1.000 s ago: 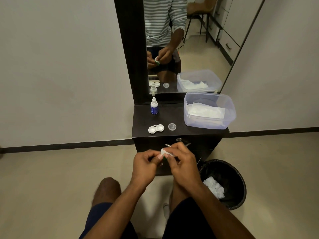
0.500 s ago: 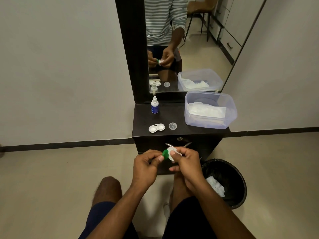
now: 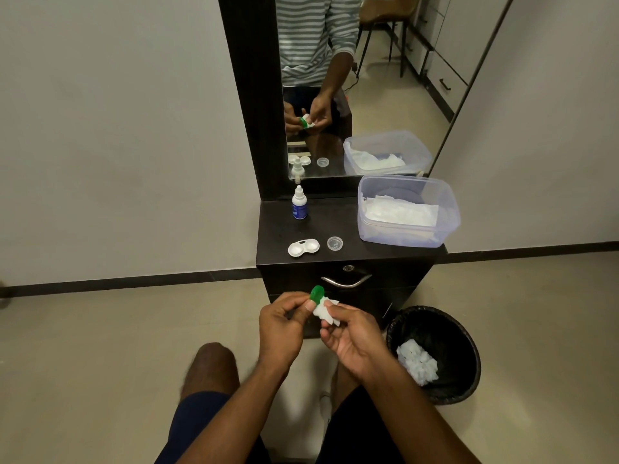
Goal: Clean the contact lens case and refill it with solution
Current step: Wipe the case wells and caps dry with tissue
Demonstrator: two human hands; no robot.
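Observation:
My left hand pinches a small green lens-case cap in front of the cabinet. My right hand holds a crumpled white tissue against the cap. The white contact lens case lies open, without caps, on the dark cabinet top. A clear cap sits just right of it. The solution bottle, white with a blue label, stands upright at the back by the mirror.
A clear plastic tub with white tissues fills the cabinet's right side. A black waste bin holding used tissues stands on the floor to the right. The drawer handle is just beyond my hands. My knees are below.
The green cap, hidden between my fingers a second ago, now shows above my left thumb. The tissue has shifted to its right side as my hands turned slightly.

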